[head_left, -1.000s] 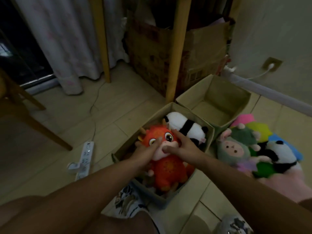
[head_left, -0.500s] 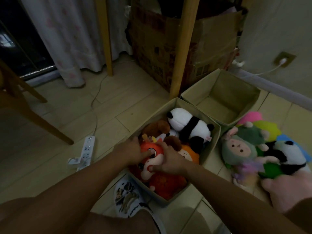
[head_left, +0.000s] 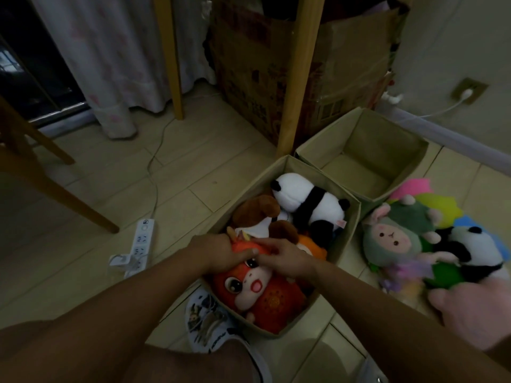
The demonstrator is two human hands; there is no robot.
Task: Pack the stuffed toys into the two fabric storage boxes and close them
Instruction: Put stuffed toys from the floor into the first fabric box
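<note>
— What are your hands doing?

— My left hand (head_left: 214, 251) and right hand (head_left: 282, 258) are both down on the head of the orange-red plush dragon with big eyes and an open pink mouth (head_left: 249, 288). The fingers are curled and pressing into the fabric; the thumb of the left one lies just above its eye. Whether I am gripping it or only pushing on it I cannot tell.

— And where is the dragon?

— It lies face up in the near beige fabric storage box (head_left: 349, 225), at the end closest to me. Behind it in the same box sit a brown-and-white plush dog (head_left: 258, 214), an orange soft toy (head_left: 313, 246) half hidden under my right wrist, and a black-and-white plush panda (head_left: 307, 203) lying along the far side.

— The other box?

— The second beige fabric box (head_left: 312, 154) stands just behind and to the right, touching the first at a corner, open, its floor bare.

— What is left outside?

— A heap on the tiled floor (head_left: 193, 172) right of the boxes: a grey-green plush lamb with a pink face (head_left: 390, 241), another panda (head_left: 478, 250), and pink, yellow, green and blue pieces underneath. A white power strip (head_left: 139, 244) lies to the left.
</note>
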